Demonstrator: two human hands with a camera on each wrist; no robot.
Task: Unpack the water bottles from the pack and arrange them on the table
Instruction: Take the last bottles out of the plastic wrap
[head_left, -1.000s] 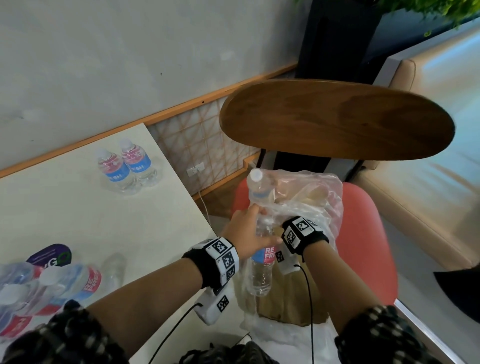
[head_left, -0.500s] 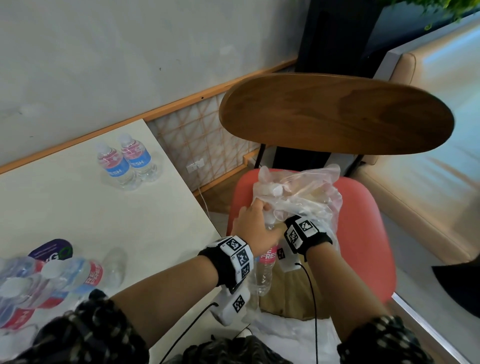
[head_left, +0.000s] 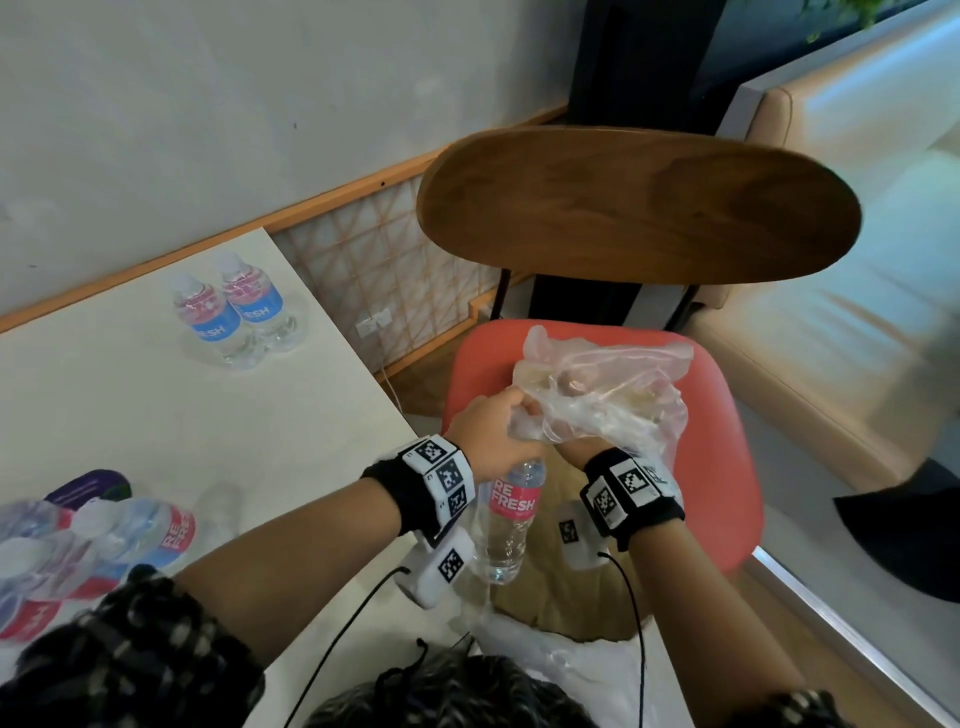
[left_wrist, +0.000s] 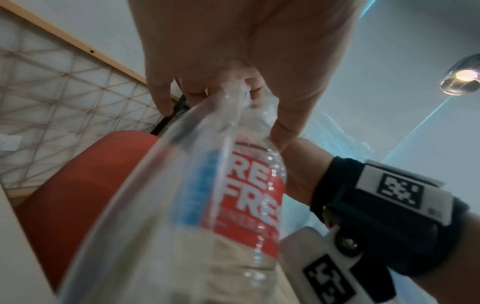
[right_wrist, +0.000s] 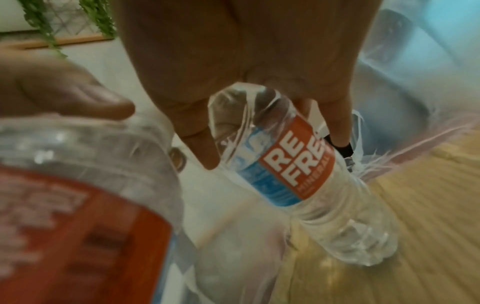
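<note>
My left hand (head_left: 488, 431) grips the top of a clear water bottle (head_left: 511, 519) with a red label, which hangs upright between my wrists; the left wrist view shows that bottle (left_wrist: 233, 205) under my fingers (left_wrist: 161, 96). My right hand (head_left: 576, 452) lies partly under the crumpled plastic pack wrap (head_left: 608, 384) on the red chair seat (head_left: 727, 467). In the right wrist view my right hand (right_wrist: 246, 51) holds a second bottle (right_wrist: 298, 174) by its shoulder; this bottle is hidden in the head view. Two bottles (head_left: 234, 312) stand upright at the table's far edge.
Several bottles (head_left: 104, 535) lie in loose wrap at the near left of the white table (head_left: 156, 415), beside a purple item (head_left: 93, 486). The chair's wooden backrest (head_left: 639, 208) rises behind the wrap. A beige bench (head_left: 831, 312) stands to the right.
The bottle stood higher a second ago, its cap showing above my left hand. It has come down, and my left hand now covers its top. The wrap has sunk lower over the seat.
</note>
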